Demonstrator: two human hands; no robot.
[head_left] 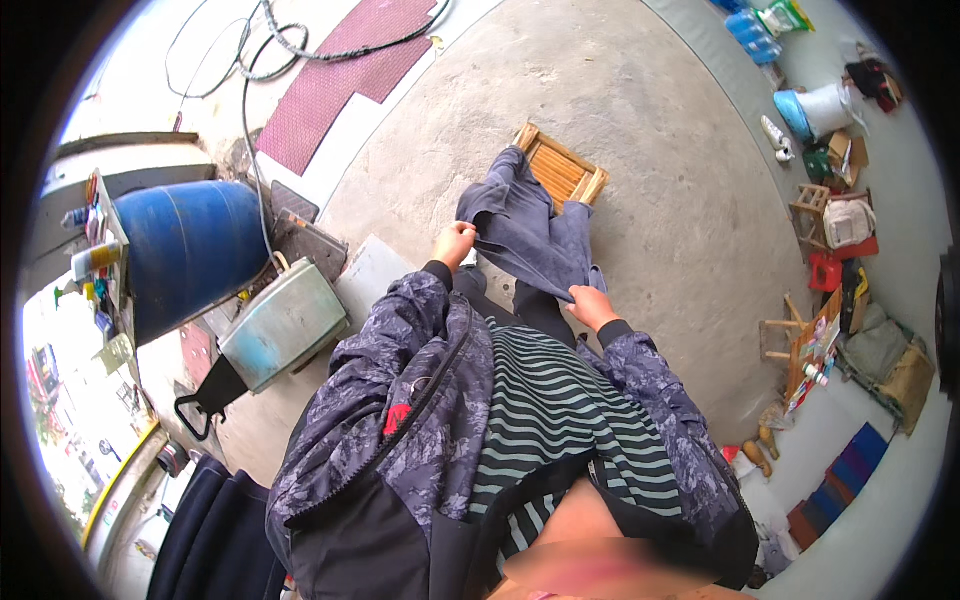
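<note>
Grey-blue trousers [530, 235] are stretched between my two hands in front of my legs. My left hand [455, 245] is closed on their upper left edge, and my right hand [592, 306] pinches the lower right corner. The far part of the cloth lies over the near side of a small wooden slatted stool [566, 172], hiding some of it. Folds in the fabric conceal the exact shape of the garment.
A blue barrel [190, 250] and a metal box-shaped machine [285, 330] stand on the left, near a hose [250, 150]. Along the right wall are a wooden stool [808, 215], white shoes [776, 138] and several bags and boxes. Concrete floor [690, 200] surrounds the slatted stool.
</note>
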